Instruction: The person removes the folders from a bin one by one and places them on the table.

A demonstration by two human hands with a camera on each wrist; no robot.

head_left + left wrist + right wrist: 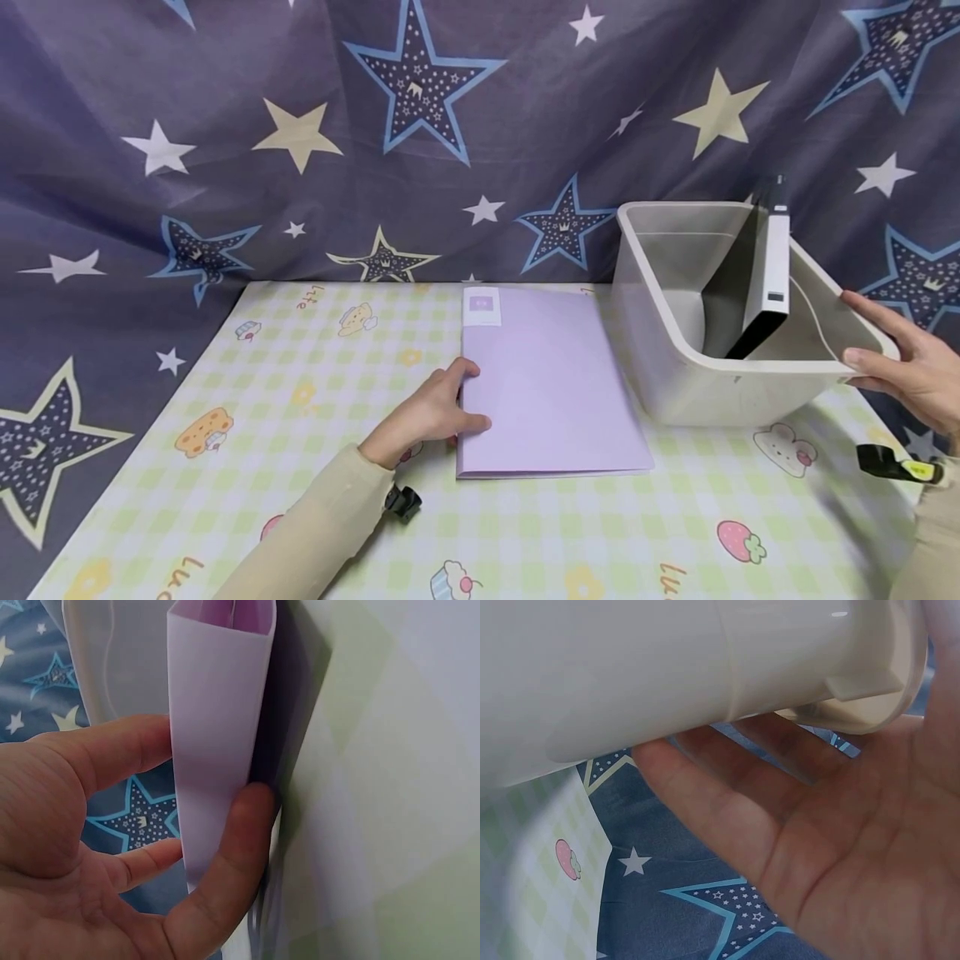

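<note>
A lilac file folder [540, 383] lies on the table with a white label at its upper left corner. My left hand [438, 408] grips the folder's left edge, thumb on the cover. In the left wrist view its fingers [225, 870] spread across the lilac spine [217, 697]. My right hand [915, 367] holds the near right corner of a pale grey plastic bin [720, 392], its thumb at the rim. In the right wrist view the fingers [705, 802] lie against the bin's outer wall [630, 675]. Inside the bin leans a dark folder with a white spine [768, 258].
A checked tablecloth [570, 542] with cartoon prints covers the table. Behind it hangs a dark blue curtain [525, 100] with stars. The bin stands just right of the lilac folder, close to the table's right edge.
</note>
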